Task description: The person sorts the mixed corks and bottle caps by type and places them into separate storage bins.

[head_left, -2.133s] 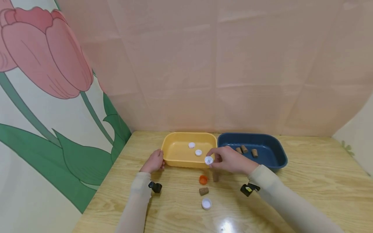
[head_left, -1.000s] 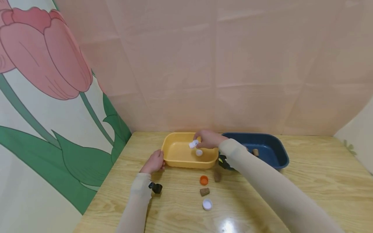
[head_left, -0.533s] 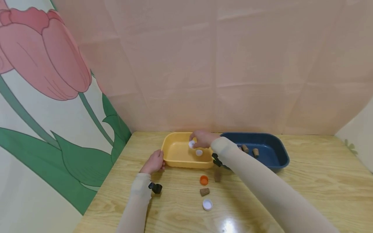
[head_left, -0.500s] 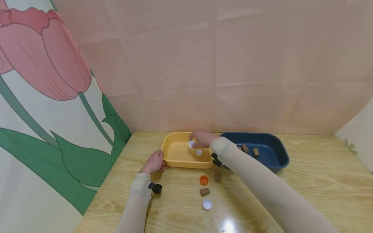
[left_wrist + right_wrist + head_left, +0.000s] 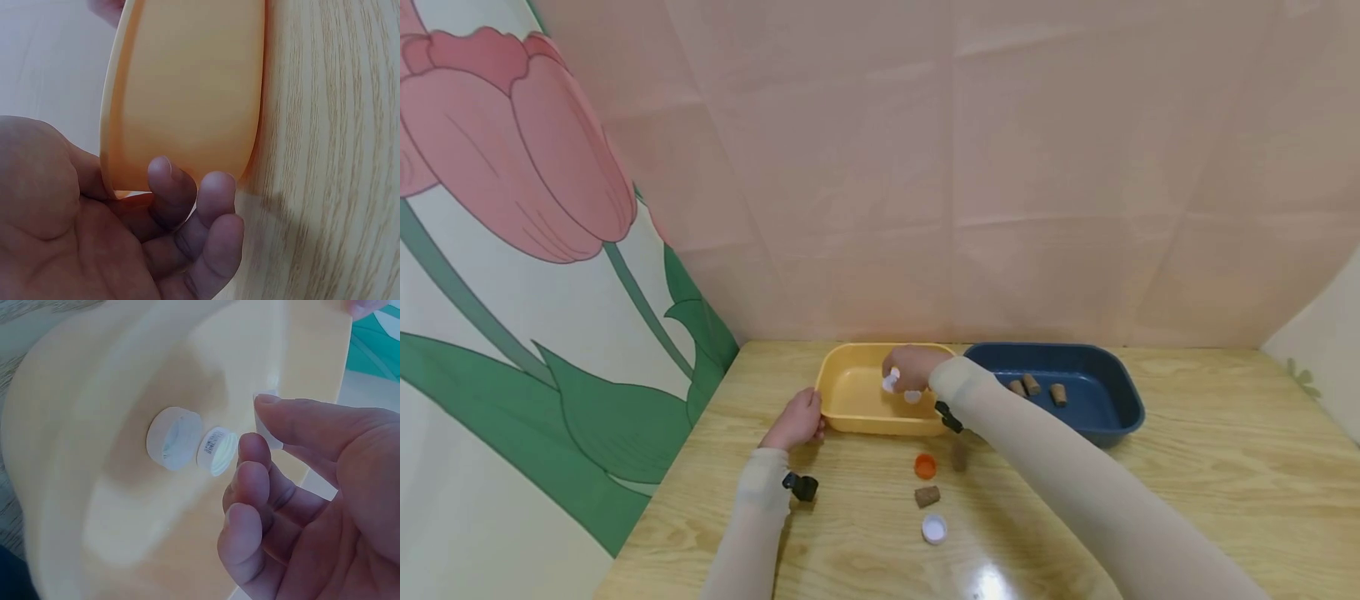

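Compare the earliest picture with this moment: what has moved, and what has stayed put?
The right hand carried a white cap from the yellow tray's near rim in over its floor; whether it has let go is unclear. The left hand still holds the tray's corner. The orange cap and the blue tray stayed.

You wear long, close-fitting beige sleeves [image 5: 1060,492] down to both wrists, and a small black camera clip [image 5: 800,485] sits on each wrist; both hands are bare, without rings
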Demonstrator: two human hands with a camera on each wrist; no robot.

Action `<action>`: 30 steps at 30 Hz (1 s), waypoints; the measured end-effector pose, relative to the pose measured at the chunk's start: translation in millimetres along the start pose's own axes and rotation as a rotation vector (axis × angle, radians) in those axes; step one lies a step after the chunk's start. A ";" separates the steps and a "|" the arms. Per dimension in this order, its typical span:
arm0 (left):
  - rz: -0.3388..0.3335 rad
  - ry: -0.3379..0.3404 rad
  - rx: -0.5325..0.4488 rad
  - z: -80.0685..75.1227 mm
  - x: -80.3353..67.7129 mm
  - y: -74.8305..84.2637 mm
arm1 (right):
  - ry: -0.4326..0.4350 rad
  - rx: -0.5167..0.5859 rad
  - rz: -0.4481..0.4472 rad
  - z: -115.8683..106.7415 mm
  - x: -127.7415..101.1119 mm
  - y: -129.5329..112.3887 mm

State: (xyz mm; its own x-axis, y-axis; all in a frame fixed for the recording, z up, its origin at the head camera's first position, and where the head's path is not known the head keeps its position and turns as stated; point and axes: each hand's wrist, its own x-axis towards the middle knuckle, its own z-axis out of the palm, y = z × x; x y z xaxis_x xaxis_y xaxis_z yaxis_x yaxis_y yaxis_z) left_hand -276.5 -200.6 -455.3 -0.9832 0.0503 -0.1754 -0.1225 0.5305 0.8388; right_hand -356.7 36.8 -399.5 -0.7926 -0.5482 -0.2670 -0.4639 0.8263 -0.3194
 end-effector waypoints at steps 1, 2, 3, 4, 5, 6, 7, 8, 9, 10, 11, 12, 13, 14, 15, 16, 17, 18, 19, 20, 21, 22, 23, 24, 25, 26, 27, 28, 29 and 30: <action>0.002 0.001 -0.002 0.4 0.2 0.1 | 0.000 -0.003 -0.003 0.5 0.5 0.2; 0.006 0.003 -0.002 0.7 0.4 0.3 | -0.002 -0.003 -0.003 1.1 1.1 0.6; 0.010 0.005 -0.001 1.0 0.7 0.3 | -0.004 0.000 -0.003 1.6 1.7 1.0; 0.013 0.008 0.002 1.2 0.9 0.3 | -0.006 0.003 -0.003 1.7 2.0 1.3; 0.013 0.009 0.000 1.6 1.3 0.6 | -0.007 0.003 -0.004 1.9 2.4 1.7; 0.015 0.011 0.003 2.0 1.7 0.4 | -0.007 0.003 -0.004 2.0 2.4 1.9; 0.017 0.011 0.004 2.3 2.1 0.2 | -0.006 0.000 -0.006 1.8 2.1 2.0; 0.019 0.012 0.006 2.6 2.3 0.0 | -0.005 -0.003 -0.007 1.9 1.9 2.4; 0.020 0.013 0.008 2.9 2.6 -0.1 | -0.004 -0.006 -0.006 1.7 1.5 2.5; 0.020 0.014 0.008 3.1 2.7 -0.2 | -0.003 -0.012 -0.007 1.5 1.2 2.7; 0.020 0.015 0.008 3.3 2.8 -0.3 | -0.002 -0.015 -0.004 1.3 0.9 2.8; 0.020 0.016 0.010 3.4 2.8 -0.3 | -0.001 -0.016 -0.003 1.2 0.5 3.0; 0.019 0.017 0.010 3.5 2.7 -0.3 | -0.003 -0.019 -0.003 1.1 0.5 3.3; 0.018 0.017 0.011 3.5 2.5 -0.2 | -0.005 -0.021 -0.004 1.1 0.4 3.5; 0.017 0.017 0.010 3.5 2.2 -0.2 | -0.007 -0.023 -0.001 0.9 0.2 3.3; 0.015 0.016 0.011 3.6 2.0 -0.2 | -0.010 -0.022 0.001 1.0 0.3 3.4; 0.014 0.015 0.011 3.6 1.8 -0.2 | -0.013 -0.022 0.006 1.0 0.4 3.4; 0.014 0.014 0.011 3.6 1.5 -0.2 | -0.014 -0.024 0.010 1.3 0.5 3.5; 0.013 0.014 0.011 3.7 1.4 -0.3 | -0.016 -0.022 0.015 1.6 0.7 3.5; 0.013 0.013 0.011 3.8 1.3 -0.3 | -0.014 -0.021 0.022 1.9 0.9 3.4; 0.014 0.013 0.009 3.8 1.1 -0.2 | -0.013 -0.021 0.029 2.3 1.1 3.6; 0.016 0.014 0.010 3.8 1.1 -0.2 | -0.011 -0.018 0.033 2.8 1.4 3.7; 0.018 0.015 0.009 3.8 1.1 -0.1 | -0.008 -0.018 0.036 3.8 1.8 4.4; 0.020 0.016 0.010 3.8 1.0 0.1 | -0.005 -0.020 0.035 4.6 2.2 4.9; 0.020 0.016 0.008 3.7 1.1 0.0 | -0.005 -0.017 0.035 4.8 2.3 5.0; 0.021 0.015 0.007 3.5 1.2 0.0 | -0.003 -0.020 0.032 5.2 2.5 5.3; 0.020 0.016 0.007 3.3 1.1 0.0 | -0.002 -0.019 0.031 5.1 2.4 5.5; 0.017 0.016 0.007 3.1 1.1 -0.2 | -0.002 -0.014 0.030 5.0 2.4 5.8; 0.014 0.015 0.006 2.8 1.0 -0.2 | 0.001 -0.011 0.027 4.8 2.3 6.3; 0.011 0.013 0.004 2.6 1.2 -0.3 | 0.001 -0.006 0.027 4.2 2.3 7.1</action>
State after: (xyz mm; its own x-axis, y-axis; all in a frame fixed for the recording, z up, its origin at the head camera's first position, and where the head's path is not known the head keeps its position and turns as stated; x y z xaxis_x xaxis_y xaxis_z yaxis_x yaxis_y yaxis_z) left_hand -277.2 -198.5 -457.1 -0.9862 0.0447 -0.1595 -0.1114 0.5337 0.8383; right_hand -360.2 40.9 -406.2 -0.8052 -0.5254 -0.2750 -0.4445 0.8417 -0.3065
